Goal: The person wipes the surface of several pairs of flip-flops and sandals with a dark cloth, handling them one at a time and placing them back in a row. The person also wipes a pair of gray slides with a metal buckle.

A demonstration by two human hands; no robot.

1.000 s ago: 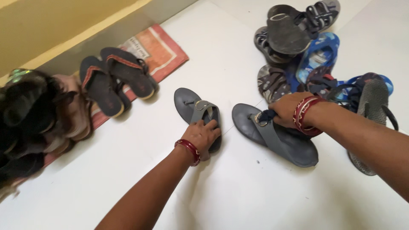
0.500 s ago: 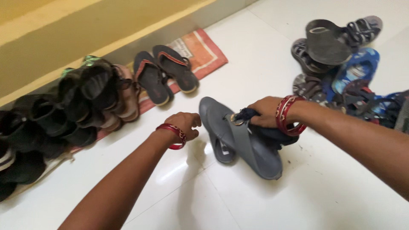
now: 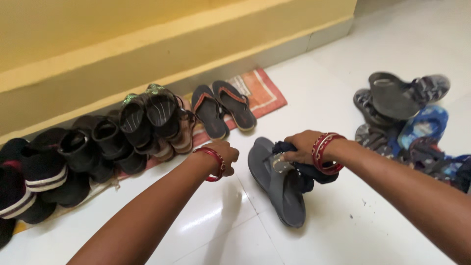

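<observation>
Grey flat sandals with metal-ringed toe straps [image 3: 279, 184] lie stacked as 2 on the white tiled floor [image 3: 343, 230], the lower one mostly hidden under the upper, so its strap cannot be made out. The right hand [image 3: 301, 146] covers the strap area, and a dark blue piece below it is too blurred to identify. A second ago the 2 sandals lay apart, one under each hand; now they are together and the left hand has let go. The right hand's grip is clenched on the upper sandal's strap. The left hand [image 3: 224, 154] hovers just beside the pair, fingers curled loosely, grasping nothing. Dark shoes [image 3: 122, 137] line the orange mat [image 3: 265, 93] by the yellow wall; a loose heap of sandals [image 3: 407, 118] sits right, partly cut off.
</observation>
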